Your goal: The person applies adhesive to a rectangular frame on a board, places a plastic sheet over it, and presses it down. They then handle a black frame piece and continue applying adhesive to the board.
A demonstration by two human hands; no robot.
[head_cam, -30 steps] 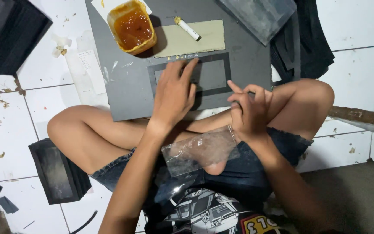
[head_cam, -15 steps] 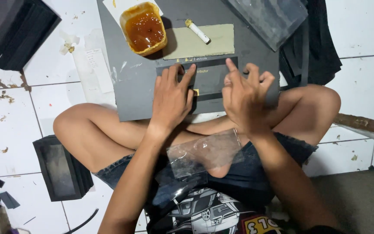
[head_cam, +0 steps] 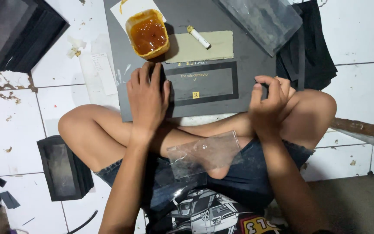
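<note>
One small orange-yellow tub [head_cam: 148, 34] stands on a white sheet at the far end of the grey board [head_cam: 256, 93], holding a brown, glossy paste (its rim is smeared with the same stuff). Just beside it lies one olive-green card [head_cam: 211, 52] with a single short white stick [head_cam: 199, 37] resting across its upper left part. Nearer the person, one black frame piece [head_cam: 204, 83] with a dark window lies flat on the board. The left hand [head_cam: 147, 97] presses down on its left end, palm flat and fingers spread forward. The right hand [head_cam: 268, 102] is at the frame's right end, fingers curled with thumb and fingertips drawn together; what they pinch cannot be made out. One clear plastic sheet [head_cam: 204, 154] rests across the crossed legs, and another larger one [head_cam: 260, 19] lies at the board's top right corner. Two stacks of black frames sit on the white tiled floor: one [head_cam: 20, 32] top left, one [head_cam: 63, 169] beside the left knee.
</note>
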